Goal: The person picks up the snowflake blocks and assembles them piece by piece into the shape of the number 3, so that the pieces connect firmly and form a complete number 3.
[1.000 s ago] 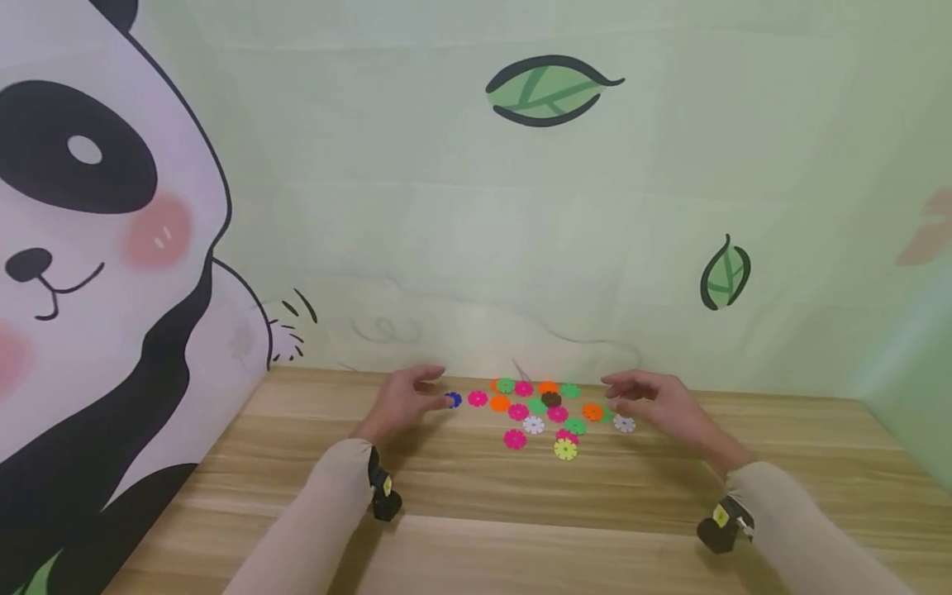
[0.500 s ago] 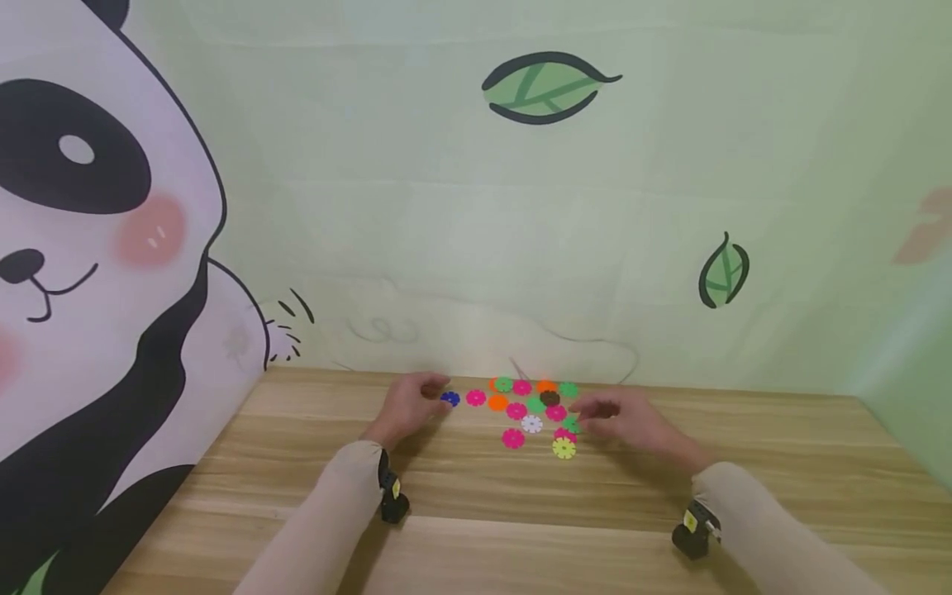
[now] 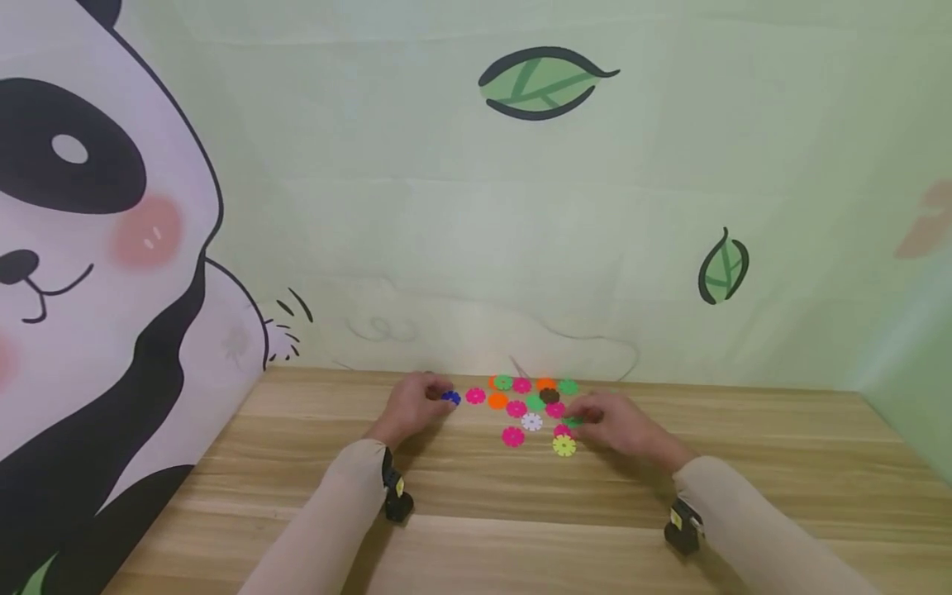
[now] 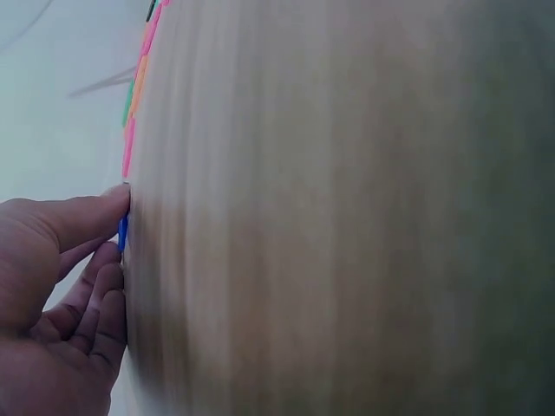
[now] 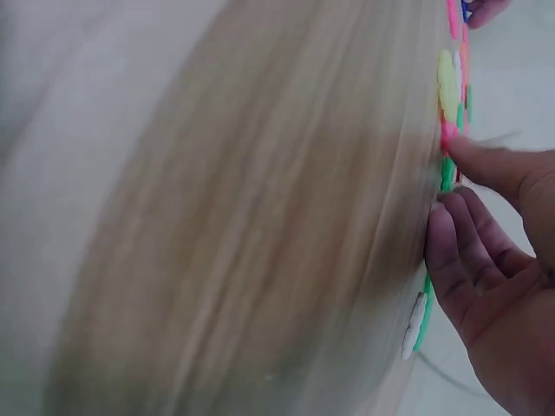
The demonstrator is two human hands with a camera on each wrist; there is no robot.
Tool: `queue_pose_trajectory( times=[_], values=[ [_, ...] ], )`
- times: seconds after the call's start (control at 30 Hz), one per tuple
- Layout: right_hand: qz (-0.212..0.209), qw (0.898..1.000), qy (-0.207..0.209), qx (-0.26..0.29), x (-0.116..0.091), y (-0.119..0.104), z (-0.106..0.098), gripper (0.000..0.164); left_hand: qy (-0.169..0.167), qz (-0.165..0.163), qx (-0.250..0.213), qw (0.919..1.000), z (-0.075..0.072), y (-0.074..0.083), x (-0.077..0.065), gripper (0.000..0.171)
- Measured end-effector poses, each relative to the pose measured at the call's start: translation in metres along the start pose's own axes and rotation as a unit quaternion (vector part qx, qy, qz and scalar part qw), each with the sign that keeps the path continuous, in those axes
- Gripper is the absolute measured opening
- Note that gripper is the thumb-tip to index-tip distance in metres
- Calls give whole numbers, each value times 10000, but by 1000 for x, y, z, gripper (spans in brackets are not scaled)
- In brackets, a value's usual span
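Observation:
Several small flower-shaped plastic discs lie spread on the wooden table in the head view. At the left end of the spread my left hand [image 3: 411, 406] pinches a blue disc [image 3: 453, 398] by its edges; the left wrist view has the blue disc [image 4: 122, 232] between thumb and fingers. My right hand [image 3: 613, 423] is at the right side, thumb and fingers round a green disc [image 3: 572, 421], partly covered by the fingers. In the right wrist view the thumb also meets a pink disc [image 5: 448, 134] beside that green disc [image 5: 447, 174].
A yellow disc [image 3: 564, 445] lies nearest the front, a white disc [image 3: 531, 421] mid-spread, a brown disc [image 3: 549, 396] farther back. Behind the wooden table [image 3: 476, 487] rises a cloth backdrop [image 3: 416, 207] printed with a panda and leaves. In the right wrist view a white disc [image 5: 414, 326] sits by the fingers.
My right hand has moved left, from beside the orange and white discs to the green disc, and its fingers have closed in. The left hand stays at the blue disc.

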State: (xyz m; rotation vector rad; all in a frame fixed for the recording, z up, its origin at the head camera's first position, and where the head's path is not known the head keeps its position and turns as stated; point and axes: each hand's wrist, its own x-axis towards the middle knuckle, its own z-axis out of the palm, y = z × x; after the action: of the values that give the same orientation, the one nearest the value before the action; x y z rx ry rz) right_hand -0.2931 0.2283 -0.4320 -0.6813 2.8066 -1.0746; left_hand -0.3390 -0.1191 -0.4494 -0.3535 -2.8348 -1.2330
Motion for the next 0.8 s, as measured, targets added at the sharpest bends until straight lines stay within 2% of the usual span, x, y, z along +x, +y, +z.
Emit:
queue_pose_trajectory(
  times=[0.17,0.23,0.4,0.53,0.8],
  values=[
    [2,9995,177,-263,4,3,0,22,-135,-107,-116,9998,-2,1,0,25],
    [-56,9997,158,-183,4,4,0,23,-179,-111,-152,9997,-3,2,-1,25],
    [-243,9993,-279,98,4,1,-3,27,-268,-70,-49,9996,-7,3,-1,26],
    [-353,9977,-575,19,6,-2,-4,28,-281,-117,-71,9995,-7,3,-1,28],
    [-325,9971,-670,-144,11,-6,-1,16,-184,-154,-131,9996,-5,2,-5,31]
  ],
)
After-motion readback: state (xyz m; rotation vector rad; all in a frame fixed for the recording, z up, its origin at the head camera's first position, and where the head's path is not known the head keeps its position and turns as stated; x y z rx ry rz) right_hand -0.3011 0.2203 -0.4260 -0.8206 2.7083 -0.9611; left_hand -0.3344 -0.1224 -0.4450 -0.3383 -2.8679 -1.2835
